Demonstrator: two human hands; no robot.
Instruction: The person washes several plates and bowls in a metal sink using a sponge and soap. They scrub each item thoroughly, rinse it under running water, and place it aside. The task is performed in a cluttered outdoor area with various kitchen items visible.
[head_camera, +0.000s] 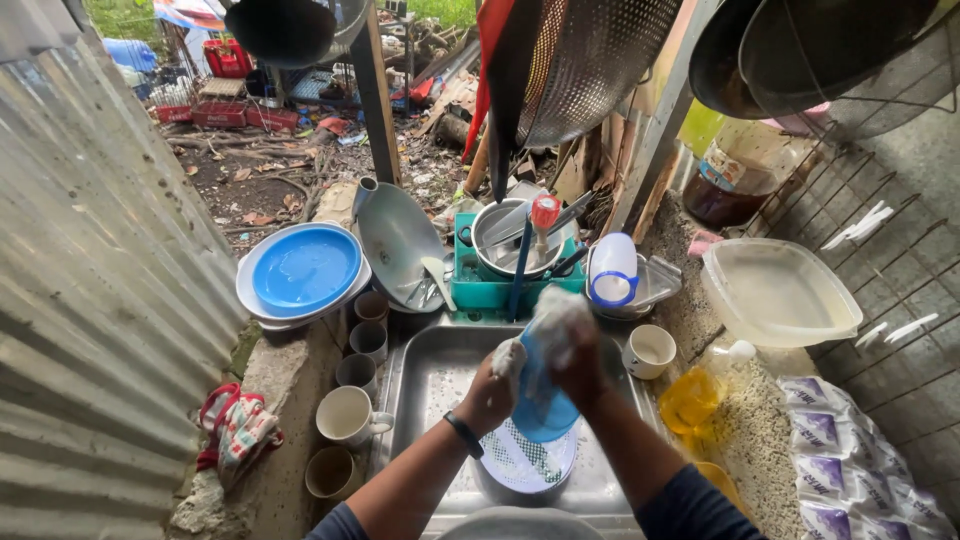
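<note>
- A blue cup (545, 395) is held over the middle of the metal sink (430, 375), above a white strainer (525, 462) lying on the sink floor.
- The cup's long axis stands roughly upright, tilted a little toward the right hand; which end is the mouth is hidden by foam.
- Open sink floor lies left of the cup; the right sink rim is near, with a small white cup (649, 351) just past it.
- The left hand (492, 385), soapy, comes in from the lower left, fingers clenched around the cup's side; a dark band circles the wrist.
- The right hand (578, 352) reaches from the lower right, fingers closed over the cup's top with a foamy sponge (553, 315).
- A row of mugs (352, 412) lines the left worktop edge, close to the sink.
- Behind the sink stand a teal basket (480, 290) with a pot, and stacked blue plates (305, 268).
- A yellow bottle (690, 398) lies on the right.
</note>
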